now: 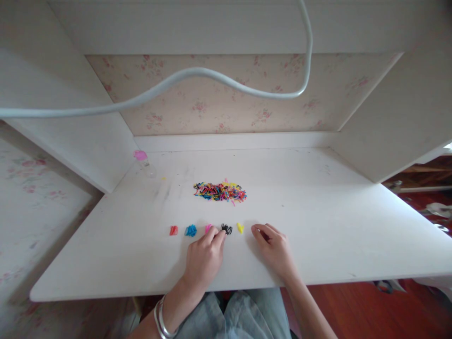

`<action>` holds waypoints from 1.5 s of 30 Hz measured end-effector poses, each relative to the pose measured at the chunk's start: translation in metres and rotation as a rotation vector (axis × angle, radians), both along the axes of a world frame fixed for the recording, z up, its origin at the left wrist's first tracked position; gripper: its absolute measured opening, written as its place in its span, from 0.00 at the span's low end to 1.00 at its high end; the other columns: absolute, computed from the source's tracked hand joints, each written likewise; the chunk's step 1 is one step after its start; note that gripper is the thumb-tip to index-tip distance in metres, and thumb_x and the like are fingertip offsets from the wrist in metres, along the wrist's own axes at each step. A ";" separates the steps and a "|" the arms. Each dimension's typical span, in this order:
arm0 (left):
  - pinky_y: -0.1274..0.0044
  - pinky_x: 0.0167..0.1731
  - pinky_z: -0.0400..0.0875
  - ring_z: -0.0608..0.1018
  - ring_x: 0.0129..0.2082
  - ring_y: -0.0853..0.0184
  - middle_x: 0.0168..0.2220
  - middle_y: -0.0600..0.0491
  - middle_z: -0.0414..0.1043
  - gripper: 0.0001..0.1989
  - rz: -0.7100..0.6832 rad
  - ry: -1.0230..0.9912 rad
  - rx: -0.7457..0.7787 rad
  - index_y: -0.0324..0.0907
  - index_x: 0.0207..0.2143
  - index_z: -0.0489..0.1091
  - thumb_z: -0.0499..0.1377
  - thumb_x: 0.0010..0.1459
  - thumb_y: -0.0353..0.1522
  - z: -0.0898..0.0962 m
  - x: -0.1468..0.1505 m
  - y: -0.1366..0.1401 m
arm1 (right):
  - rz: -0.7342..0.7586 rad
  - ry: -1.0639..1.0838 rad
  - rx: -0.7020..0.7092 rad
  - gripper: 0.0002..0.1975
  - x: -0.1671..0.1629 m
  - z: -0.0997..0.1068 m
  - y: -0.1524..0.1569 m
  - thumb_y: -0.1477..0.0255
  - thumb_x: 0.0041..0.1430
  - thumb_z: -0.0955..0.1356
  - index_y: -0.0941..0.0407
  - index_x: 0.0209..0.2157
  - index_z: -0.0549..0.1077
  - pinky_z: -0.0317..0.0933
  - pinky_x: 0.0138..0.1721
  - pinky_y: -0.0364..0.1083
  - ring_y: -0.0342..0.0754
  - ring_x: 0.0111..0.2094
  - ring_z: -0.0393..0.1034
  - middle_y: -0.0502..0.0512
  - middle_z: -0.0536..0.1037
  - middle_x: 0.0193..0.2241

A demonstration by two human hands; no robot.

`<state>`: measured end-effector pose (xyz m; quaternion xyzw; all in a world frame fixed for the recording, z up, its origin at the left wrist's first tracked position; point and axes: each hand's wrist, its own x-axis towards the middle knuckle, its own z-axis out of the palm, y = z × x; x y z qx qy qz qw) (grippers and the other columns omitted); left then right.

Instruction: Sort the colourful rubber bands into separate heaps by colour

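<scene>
Black bands [229,230] are touched by left hand [205,256] at their near edge; whether clamped can't be told. Right hand [275,249] is held right of black bands, past yellow bands [240,228], fingertips together.

No text or label can be read here; no brand, number or sign is legible either.
</scene>
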<state>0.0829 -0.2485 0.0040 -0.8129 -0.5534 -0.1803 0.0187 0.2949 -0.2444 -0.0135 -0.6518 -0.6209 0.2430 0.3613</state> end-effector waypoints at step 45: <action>0.82 0.25 0.59 0.75 0.27 0.75 0.31 0.59 0.74 0.09 0.496 -0.084 0.082 0.46 0.38 0.71 0.53 0.61 0.38 -0.021 -0.153 -0.024 | 0.112 -0.478 0.060 0.17 -0.065 0.043 0.046 0.65 0.66 0.57 0.52 0.36 0.75 0.55 0.30 0.40 0.41 0.28 0.68 0.52 0.74 0.33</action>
